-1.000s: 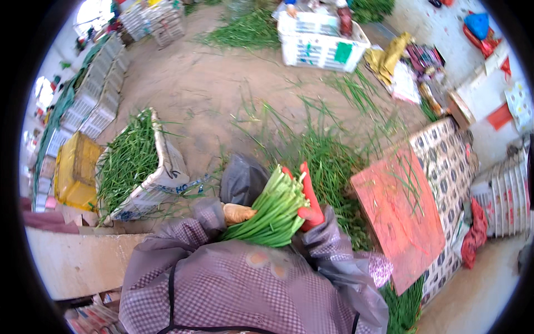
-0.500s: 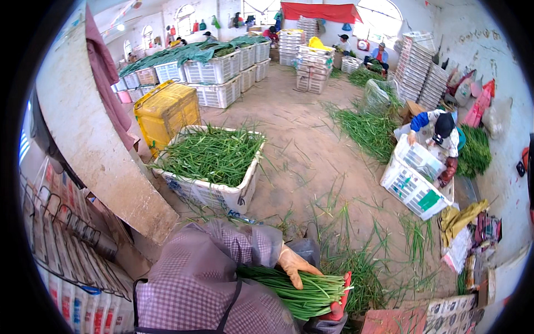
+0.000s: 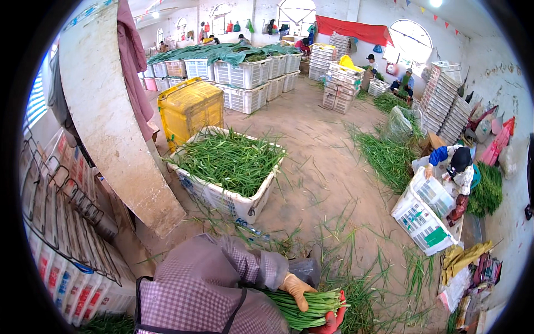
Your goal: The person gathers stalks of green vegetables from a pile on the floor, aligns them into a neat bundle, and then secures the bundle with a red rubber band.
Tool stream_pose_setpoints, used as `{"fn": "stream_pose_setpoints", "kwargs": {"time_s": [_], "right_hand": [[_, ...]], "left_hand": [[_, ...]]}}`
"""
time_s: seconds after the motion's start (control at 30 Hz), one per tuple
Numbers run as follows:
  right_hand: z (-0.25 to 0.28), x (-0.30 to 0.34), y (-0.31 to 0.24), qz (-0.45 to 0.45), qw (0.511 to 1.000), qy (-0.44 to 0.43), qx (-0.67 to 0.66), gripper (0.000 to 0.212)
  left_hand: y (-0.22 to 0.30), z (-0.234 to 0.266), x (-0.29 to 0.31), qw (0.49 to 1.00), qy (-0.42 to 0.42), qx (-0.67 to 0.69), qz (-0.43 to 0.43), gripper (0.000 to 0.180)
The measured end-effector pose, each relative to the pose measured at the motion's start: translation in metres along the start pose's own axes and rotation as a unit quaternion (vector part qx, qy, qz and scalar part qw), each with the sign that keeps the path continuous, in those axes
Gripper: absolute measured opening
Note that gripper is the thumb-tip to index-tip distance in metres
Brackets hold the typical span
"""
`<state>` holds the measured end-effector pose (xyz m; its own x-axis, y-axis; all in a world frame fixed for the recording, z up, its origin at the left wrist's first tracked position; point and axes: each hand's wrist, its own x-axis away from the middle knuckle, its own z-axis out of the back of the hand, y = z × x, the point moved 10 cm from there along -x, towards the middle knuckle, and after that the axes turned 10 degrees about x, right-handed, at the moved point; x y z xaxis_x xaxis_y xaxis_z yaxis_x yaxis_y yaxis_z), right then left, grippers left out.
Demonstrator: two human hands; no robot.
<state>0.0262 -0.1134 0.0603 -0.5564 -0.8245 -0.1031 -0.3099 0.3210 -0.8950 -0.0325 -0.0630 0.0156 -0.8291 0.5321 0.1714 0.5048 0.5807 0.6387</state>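
Note:
A thick bunch of green chives lies across my lap at the lower edge, its cut ends toward the right. My left hand, in a tan rubber glove, is closed over the top of the bunch, thumb across the stems. At the stem ends my right hand, in a red glove, wraps round the bunch from below and the far side; part of it is hidden. The leafy end disappears under my checked left sleeve.
A white crate heaped with chives stands ahead, beside a yellow bin. Loose chives litter the floor at right. There a co-worker leans over a white crate. A leaning board and wire racks stand left.
The view has swung slightly, so the room sits lower and mostly further right. Both hands keep hold of the chives, now lower in the picture, with the right hand's red fingers closer together.

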Motion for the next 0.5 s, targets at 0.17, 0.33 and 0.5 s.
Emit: {"fn": "stream_pose_setpoints", "kwargs": {"time_s": [0.17,0.33,0.5], "right_hand": [[-0.003,-0.007,-0.008,0.032,0.997,0.014,0.072,0.084],[0.001,0.009,-0.025,0.089,0.975,0.038,0.199,0.083],[0.006,0.020,-0.035,0.124,0.955,0.036,0.267,0.082]], "left_hand": [[-0.009,0.018,0.007,0.998,-0.043,0.007,0.055,0.080],[-0.020,0.012,0.005,0.993,-0.105,0.046,0.027,0.080],[-0.022,0.019,0.006,0.987,-0.151,0.051,-0.023,0.074]]}}
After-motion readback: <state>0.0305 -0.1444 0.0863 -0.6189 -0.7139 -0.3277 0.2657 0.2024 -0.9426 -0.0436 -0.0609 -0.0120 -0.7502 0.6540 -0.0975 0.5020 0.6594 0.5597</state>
